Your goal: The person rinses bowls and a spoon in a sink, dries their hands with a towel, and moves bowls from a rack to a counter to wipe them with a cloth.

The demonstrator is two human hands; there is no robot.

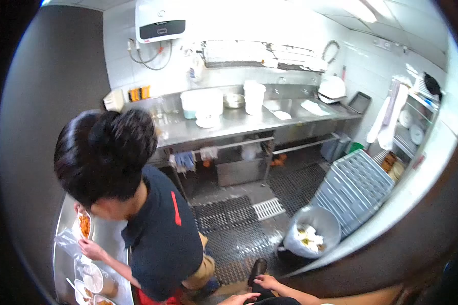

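My left hand (243, 298) is low in the view, cut by the bottom edge, fingers stretched out flat over dark clothing. Just to its right, my right hand (267, 282) lies with its fingers loosely extended and nothing visible in them. Its fingertips are right beside a dark, shoe-like shape (258, 268) that points away from me. To my left a person in a dark shirt (165, 234) bends over a steel counter (118, 240). That person's hands hold a white bowl (78, 230) of orange food.
Food containers (92, 277) stand on the counter's near end. A lined bin (336, 223) and stacked grey crates (359, 178) are at the right. Black mats (234, 244) cover the floor. Along the back runs a steel sink bench (188, 134) with white buckets (254, 99).
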